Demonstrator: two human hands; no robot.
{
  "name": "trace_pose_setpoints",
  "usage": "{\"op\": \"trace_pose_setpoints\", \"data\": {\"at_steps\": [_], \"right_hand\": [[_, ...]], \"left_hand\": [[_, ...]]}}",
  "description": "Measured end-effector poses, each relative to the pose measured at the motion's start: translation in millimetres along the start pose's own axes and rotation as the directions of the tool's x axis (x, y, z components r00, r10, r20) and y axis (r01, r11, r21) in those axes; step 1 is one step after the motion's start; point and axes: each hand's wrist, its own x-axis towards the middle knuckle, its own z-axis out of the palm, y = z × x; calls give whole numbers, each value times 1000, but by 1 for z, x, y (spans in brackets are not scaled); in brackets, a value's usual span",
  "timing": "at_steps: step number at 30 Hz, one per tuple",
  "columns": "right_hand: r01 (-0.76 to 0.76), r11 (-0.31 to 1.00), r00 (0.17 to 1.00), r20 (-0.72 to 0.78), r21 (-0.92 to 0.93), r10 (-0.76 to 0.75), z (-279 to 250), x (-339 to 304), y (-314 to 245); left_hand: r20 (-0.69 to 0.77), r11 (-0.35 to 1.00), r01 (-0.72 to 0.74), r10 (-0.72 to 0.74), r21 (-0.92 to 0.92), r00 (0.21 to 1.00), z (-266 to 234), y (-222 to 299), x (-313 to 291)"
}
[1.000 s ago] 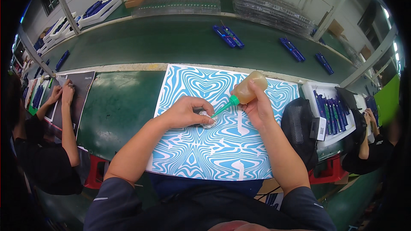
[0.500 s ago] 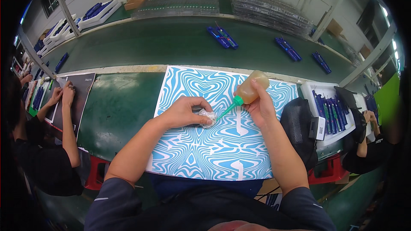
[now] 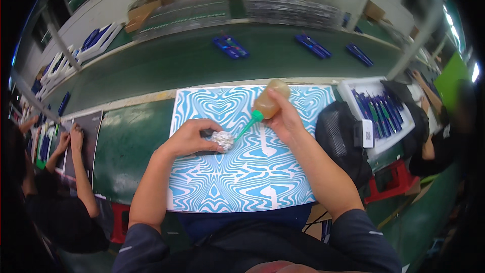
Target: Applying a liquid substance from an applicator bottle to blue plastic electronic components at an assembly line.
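Observation:
My left hand point(image 3: 194, 136) pinches a crumpled wad of silvery-white foil or paper point(image 3: 223, 141) between thumb and fingers, just above a blue-and-white swirl-patterned sheet point(image 3: 202, 192). In my right hand point(image 3: 284, 119) is a squeeze bottle point(image 3: 273, 96) of cloudy amber liquid, tilted so that its long green nozzle points down to the left. The nozzle's tip is right at the wad's right side; whether they touch I cannot tell.
A black mesh bag point(image 3: 337, 134) lies right of the sheet, beside a white tray point(image 3: 399, 144) of blue tool-like pieces. Beyond runs a green belt point(image 3: 166, 63) with several blue pieces. Co-workers sit on both sides; one person's hands point(image 3: 76, 136) work at left.
The whole view has swung, so everything sits further left in the picture. The fingers of my left hand have loosened around the wad, and more of it shows. The bottle stays at the wad.

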Motion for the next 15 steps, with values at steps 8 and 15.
{"op": "trace_pose_setpoints", "data": {"at_steps": [8,15], "right_hand": [[-23,993,999,33,115,20,-7,5,0],[-10,1000,999,40,26,9,-3,0,-4]], "left_hand": [[-315,903,-44,-103,-427,943,-3,-25,17],[-305,935,-150,47,-322,951,-20,17,58]]}}
